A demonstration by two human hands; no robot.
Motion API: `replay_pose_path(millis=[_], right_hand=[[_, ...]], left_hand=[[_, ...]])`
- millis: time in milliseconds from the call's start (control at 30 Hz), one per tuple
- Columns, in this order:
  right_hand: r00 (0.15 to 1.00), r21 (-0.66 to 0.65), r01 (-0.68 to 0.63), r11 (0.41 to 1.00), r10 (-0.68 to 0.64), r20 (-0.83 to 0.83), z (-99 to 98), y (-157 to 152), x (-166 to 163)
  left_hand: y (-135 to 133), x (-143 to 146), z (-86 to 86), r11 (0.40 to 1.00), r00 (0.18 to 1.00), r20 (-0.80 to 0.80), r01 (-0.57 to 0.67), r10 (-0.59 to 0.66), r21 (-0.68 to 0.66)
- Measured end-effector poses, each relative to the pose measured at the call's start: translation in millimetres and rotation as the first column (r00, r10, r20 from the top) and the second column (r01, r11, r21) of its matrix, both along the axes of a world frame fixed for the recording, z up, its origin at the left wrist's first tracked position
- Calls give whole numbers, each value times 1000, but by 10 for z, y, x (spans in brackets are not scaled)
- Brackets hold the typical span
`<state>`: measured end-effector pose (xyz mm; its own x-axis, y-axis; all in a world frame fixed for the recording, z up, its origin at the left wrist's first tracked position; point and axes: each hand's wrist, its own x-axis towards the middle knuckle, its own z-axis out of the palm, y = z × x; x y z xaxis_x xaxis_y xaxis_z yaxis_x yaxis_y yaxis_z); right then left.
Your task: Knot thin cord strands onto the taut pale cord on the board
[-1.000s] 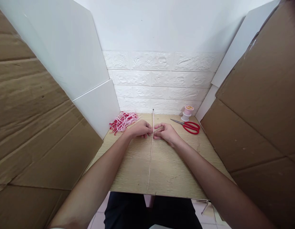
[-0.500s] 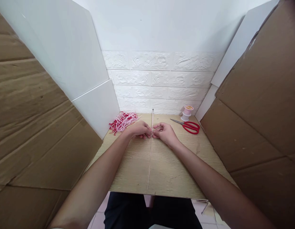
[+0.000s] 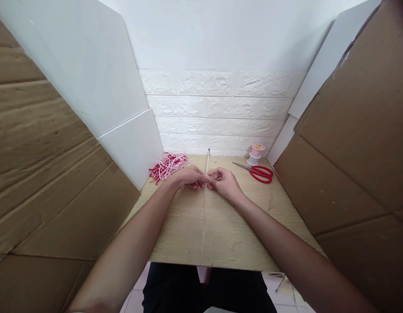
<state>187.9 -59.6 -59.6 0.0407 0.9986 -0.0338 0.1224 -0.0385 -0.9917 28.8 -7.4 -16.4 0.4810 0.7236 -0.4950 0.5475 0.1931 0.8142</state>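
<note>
Both hands meet mid-table on a taut cord [image 3: 204, 217] running 12 to 6 o'clock, left hand [image 3: 188, 178] and right hand [image 3: 223, 181] pinching it from 9 and 3.

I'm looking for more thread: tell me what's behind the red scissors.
Behind the red scissors, a small pink thread spool stands on the table against the white brick wall. Its base is partly hidden.

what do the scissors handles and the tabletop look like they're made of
Scissors: handles look like glossy red plastic, blades bare grey metal. Tabletop: pale wood or wood-look laminate, matte, with visible grain lines; which of the two is unclear.
</note>
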Motion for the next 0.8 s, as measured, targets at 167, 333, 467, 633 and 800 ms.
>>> replay_pose_path(millis=[167, 333, 467, 633, 800], right_hand=[[1000, 59, -9, 998, 10, -9, -32, -18, -28], [1000, 80, -23, 997, 25, -17, -29, -43, -54], [1000, 89, -25, 996, 26, -11, -40, -46, -76], [1000, 101, -19, 995, 18, 9, -48, -57, -95], [1000, 118, -18, 993, 17, 12, -66, -64, -106]], left_hand=[[-1, -39, 40, 999, 999, -28, 41, -41, 17], [8, -66, 50, 998, 998, -16, 63, -63, 10], [-16, -61, 81, 998, 998, -21, 60, -59, 36], [-20, -66, 75, 992, 994, -94, 63, -53, 106], [7, -106, 60, 971, 976, -180, 156, -124, 179]])
